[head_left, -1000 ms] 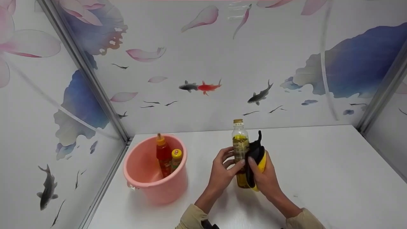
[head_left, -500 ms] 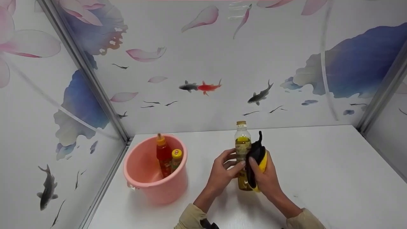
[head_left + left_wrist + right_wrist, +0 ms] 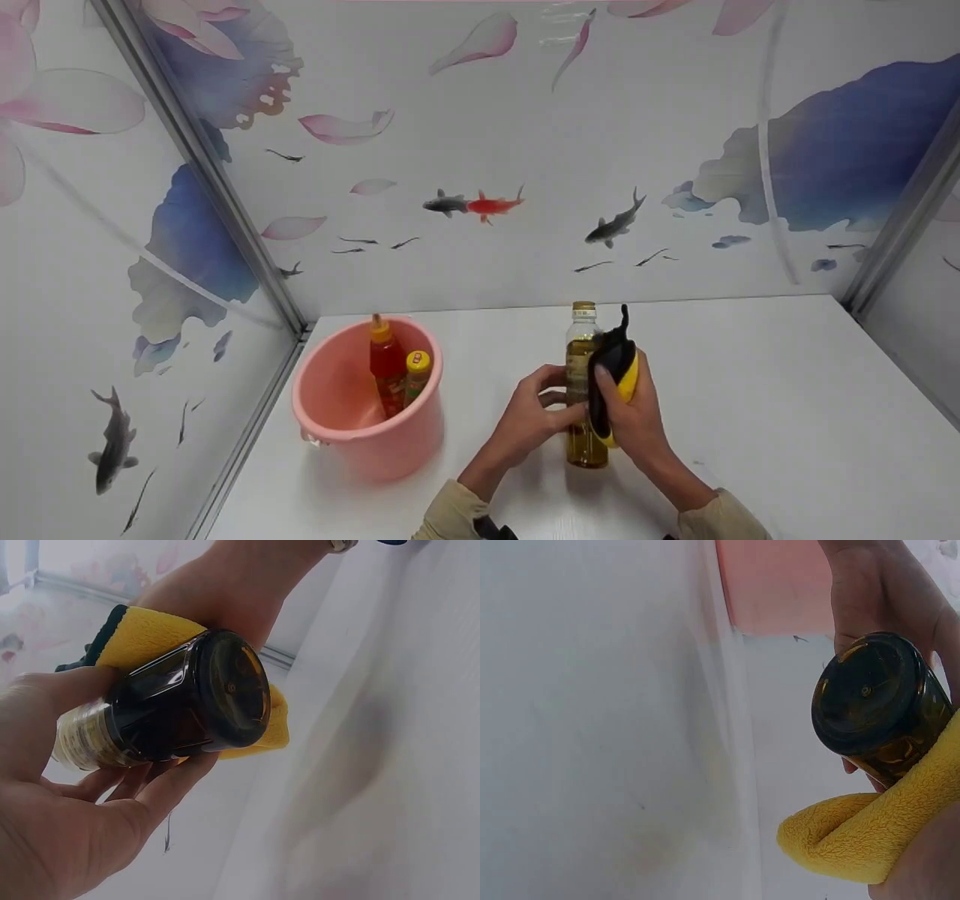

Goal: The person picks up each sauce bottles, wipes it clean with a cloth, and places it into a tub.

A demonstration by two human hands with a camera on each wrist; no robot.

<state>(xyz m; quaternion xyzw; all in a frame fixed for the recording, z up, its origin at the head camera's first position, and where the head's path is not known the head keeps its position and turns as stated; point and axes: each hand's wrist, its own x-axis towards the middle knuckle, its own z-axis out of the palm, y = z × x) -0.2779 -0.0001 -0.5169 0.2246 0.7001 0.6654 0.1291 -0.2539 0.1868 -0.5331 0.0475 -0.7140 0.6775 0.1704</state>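
Note:
A glass bottle of yellow oil (image 3: 579,367) with a gold cap stands nearly upright between the hands in the head view. My left hand (image 3: 531,418) holds its label from the left, thumb in front and fingers behind. My right hand (image 3: 639,421) grips a folded black-and-yellow cloth (image 3: 613,360) against the bottle's right side. In the left wrist view the bottle's dark base (image 3: 234,688) faces the camera, raised off the table, with yellow cloth (image 3: 150,637) behind it. The right wrist view shows the same base and a loose fold of the cloth (image 3: 847,840).
A pink bucket (image 3: 330,375) stands on the white table (image 3: 787,420) to the left. Inside it are a red sauce bottle (image 3: 388,367) and a smaller yellow-capped bottle (image 3: 418,367). Printed wall panels (image 3: 480,135) enclose the table at the back and sides.
The oil bottle has shifted to the right and lower in the head view. Both hands have moved slightly right, the cloth staying against the bottle. The bucket has not moved.

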